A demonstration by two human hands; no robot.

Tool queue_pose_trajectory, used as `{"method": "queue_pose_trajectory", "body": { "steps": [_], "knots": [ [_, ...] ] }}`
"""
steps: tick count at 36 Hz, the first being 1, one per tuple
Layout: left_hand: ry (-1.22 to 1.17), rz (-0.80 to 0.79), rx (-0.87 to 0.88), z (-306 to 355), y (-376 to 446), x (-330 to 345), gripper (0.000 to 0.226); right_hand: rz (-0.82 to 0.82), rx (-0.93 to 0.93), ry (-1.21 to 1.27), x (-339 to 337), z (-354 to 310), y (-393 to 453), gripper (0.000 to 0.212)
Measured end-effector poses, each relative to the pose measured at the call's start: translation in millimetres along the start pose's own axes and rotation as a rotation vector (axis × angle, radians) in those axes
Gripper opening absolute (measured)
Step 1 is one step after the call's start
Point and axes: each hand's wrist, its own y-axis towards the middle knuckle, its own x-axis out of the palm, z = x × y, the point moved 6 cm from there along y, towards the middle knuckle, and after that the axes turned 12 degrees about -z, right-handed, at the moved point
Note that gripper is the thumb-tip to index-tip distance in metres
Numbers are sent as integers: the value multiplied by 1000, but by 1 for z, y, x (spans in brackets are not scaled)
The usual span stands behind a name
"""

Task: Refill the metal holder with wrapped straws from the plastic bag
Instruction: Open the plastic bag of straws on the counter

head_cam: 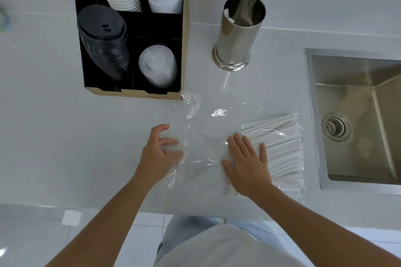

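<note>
A clear plastic bag (208, 136) lies flat on the white counter, with a pile of white wrapped straws (280, 143) inside its right half. My left hand (158, 154) touches the bag's left, open end with its fingers curled and spread. Flat on the bag, my right hand (245, 165) presses at the left edge of the straw pile. The shiny metal holder (236, 32) stands upright beyond the bag; a couple of wrapped straws show inside its mouth. One loose wrapped straw (226, 81) lies on the counter just in front of the holder's base.
A black organiser box (184, 50) at the back left holds stacks of white cups, black lids and clear lids. A steel sink (358, 119) is set into the counter on the right. The counter's front edge (108, 208) runs just below my wrists.
</note>
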Motion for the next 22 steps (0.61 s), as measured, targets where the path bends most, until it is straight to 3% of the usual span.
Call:
{"method": "queue_pose_trajectory", "body": {
  "steps": [3,11,22],
  "knots": [
    [-69,-2,-59,-14,-14,7,73,-3,-38,-7,-9,13,-3,66],
    [-323,15,-201,-46,-50,30,46,25,-24,-45,-51,70,11,60],
    [-656,90,-290,-64,-86,89,27,89,-101,26,-115,107,58,45]
  ]
}}
